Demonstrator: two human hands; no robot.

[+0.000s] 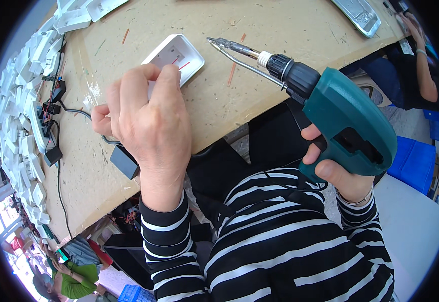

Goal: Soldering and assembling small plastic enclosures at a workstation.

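Gripping a green soldering gun (358, 108) by its handle, the right hand (343, 176) is nearest on the right, the tool's tip pointing left, apart from the work. The left hand (151, 113) is partly curled over the near side of a white casing (193, 61), where red wires (175, 61) show; whether its fingertips pinch anything is hidden. The step seems to be positioning wire in the casing for soldering; the next move calls for a steady left hand and a careful approach of the hot tip, clear of fingers and plastic. The casing lies on a scuffed tan tabletop (219, 113) strewn with copper-coloured strips (231, 74). Farther left is a heap of white casings (38, 55); at far right, a metal tray (361, 19). Co-workers sit beyond on both sides.
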